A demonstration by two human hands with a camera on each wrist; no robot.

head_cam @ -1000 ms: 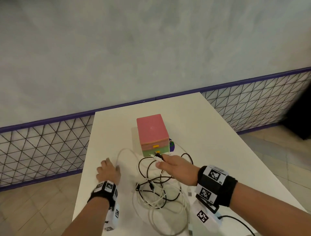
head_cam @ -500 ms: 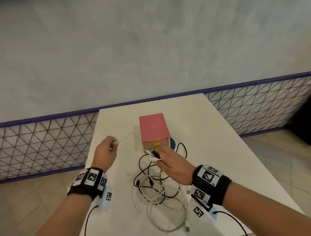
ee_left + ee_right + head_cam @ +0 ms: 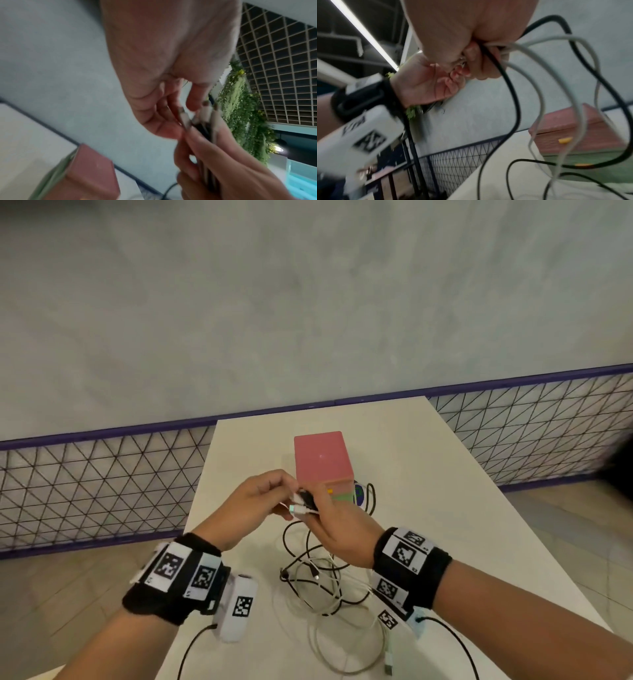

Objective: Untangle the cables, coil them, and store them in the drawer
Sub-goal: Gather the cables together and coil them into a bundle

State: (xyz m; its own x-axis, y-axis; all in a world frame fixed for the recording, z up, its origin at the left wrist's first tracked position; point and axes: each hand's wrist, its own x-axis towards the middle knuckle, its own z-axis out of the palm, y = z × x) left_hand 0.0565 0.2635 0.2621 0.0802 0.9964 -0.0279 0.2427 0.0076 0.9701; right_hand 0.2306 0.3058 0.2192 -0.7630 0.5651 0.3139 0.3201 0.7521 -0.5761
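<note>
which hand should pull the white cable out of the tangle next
Probably the left hand: its fingers only pinch a white plug end, so it can draw that away. The right hand grips the gathered black and white cables and can anchor them.

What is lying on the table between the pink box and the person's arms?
In the head view, a tangle of black and white cables lies on the table between the pink box and the arms.
</note>
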